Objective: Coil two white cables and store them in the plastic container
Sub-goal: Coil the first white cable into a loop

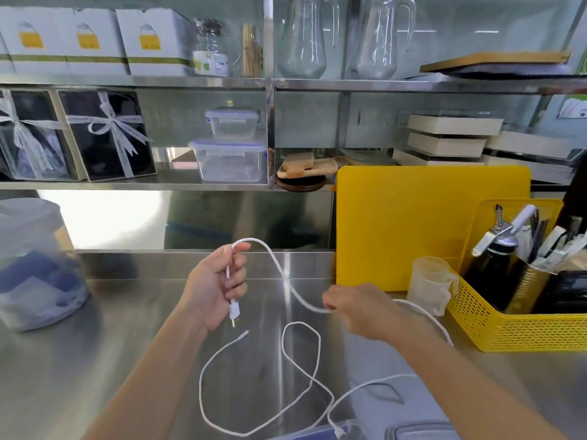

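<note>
Steel counter [95, 360] below shelving. Against its back edge toward the right, a yellow cutting board [413, 223] on end; at the right edge, a yellow basket [524, 331] of utensils. At the near edge, cut off and blurred, the plastic container [355, 428]. Above the counter's middle, left hand [211, 287] with fingers curled round one white cable [277, 261] just above its USB plug; right hand [359, 309] pinching the same cable farther along. Flat on the counter between the forearms, in loose loops, the second white cable [200, 389], untouched, one end by the container.
</note>
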Motion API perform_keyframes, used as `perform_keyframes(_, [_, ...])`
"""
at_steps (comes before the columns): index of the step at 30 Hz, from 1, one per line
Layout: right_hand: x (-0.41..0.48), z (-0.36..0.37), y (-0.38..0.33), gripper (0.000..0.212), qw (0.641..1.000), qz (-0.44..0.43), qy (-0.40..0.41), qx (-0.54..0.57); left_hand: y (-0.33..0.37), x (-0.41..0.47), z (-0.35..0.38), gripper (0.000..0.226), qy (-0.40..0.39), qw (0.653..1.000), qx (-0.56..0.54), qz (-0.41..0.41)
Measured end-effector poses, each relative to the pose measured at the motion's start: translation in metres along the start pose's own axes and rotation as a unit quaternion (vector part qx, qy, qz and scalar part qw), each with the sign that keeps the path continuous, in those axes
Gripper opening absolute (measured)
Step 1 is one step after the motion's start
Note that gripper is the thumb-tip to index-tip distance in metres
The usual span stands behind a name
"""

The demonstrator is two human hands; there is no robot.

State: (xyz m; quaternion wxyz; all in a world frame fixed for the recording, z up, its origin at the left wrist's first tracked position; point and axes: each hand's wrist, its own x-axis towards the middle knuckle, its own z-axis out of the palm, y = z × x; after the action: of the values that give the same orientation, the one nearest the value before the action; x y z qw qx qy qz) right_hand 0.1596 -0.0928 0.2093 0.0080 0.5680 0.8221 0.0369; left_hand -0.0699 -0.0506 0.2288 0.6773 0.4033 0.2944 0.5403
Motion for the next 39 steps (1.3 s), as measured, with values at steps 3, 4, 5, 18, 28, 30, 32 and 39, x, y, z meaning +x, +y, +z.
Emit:
perform_keyframes(3, [0.000, -0.012, -0.033, 0.011, 0.997, -0.070, -0.027, 0.037, -0.006, -0.003, 0.009, 0.031, 0.008, 0.996, 0.089, -0.006])
perform_keyframes(4, [0.000, -0.018, -0.041, 0.011, 0.995, -0.089, -0.007, 0.052, -0.007, -0.005, 0.012, 0.031, 0.003, 0.994, 0.110, -0.014])
perform_keyframes(5, [0.001, -0.024, -0.047, 0.012, 0.992, -0.106, 0.022, 0.059, -0.009, -0.008, 0.013, 0.031, -0.007, 0.992, 0.123, -0.025])
perform_keyframes(18, [-0.003, -0.040, -0.029, 0.009, 0.932, -0.037, 0.177, 0.316, -0.010, -0.026, 0.018, 0.025, -0.103, 0.975, 0.192, -0.050])
perform_keyframes(28, [-0.003, -0.035, -0.033, 0.008, 0.937, -0.077, 0.190, 0.282, -0.013, -0.032, 0.034, 0.027, -0.188, 0.930, 0.304, -0.085])
perform_keyframes(30, [-0.003, -0.037, -0.034, 0.027, 0.934, -0.072, 0.186, 0.298, -0.012, -0.032, 0.032, 0.021, -0.219, 0.919, 0.311, -0.101])
perform_keyframes(32, [-0.005, -0.040, -0.035, 0.042, 0.940, -0.065, 0.136, 0.307, -0.008, -0.032, 0.027, 0.016, -0.247, 0.916, 0.283, -0.140])
perform_keyframes(39, [-0.004, -0.046, -0.045, 0.026, 0.927, -0.051, 0.074, 0.364, -0.004, -0.032, 0.033, 0.042, -0.188, 0.914, 0.304, -0.190])
